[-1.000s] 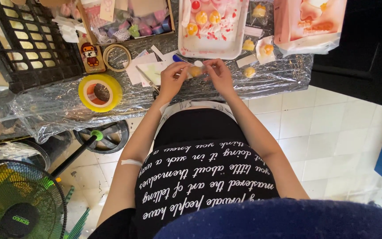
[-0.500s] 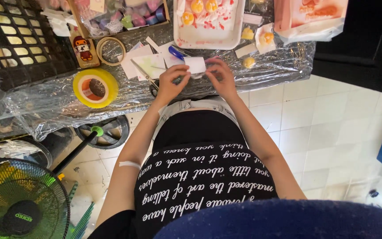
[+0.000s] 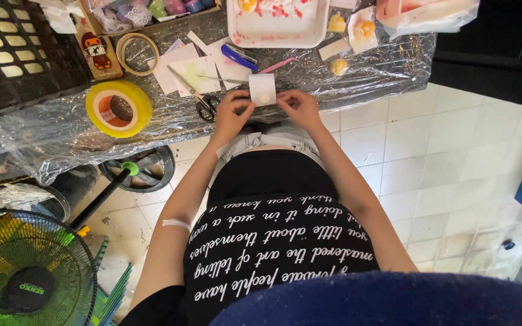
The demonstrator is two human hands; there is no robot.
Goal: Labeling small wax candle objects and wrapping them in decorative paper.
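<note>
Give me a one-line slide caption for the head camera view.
Both hands, left hand and right hand, hold a small white packet above a plastic-covered table, beside scissors and yellow tape.

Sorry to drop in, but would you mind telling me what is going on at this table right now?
A seated person holds a small white square packet between the left hand and the right hand, just above the near edge of the plastic-covered table. Scissors lie beside the left hand on paper sheets, with a yellow tape roll farther left. A white tray smeared with red sits behind the packet.
</note>
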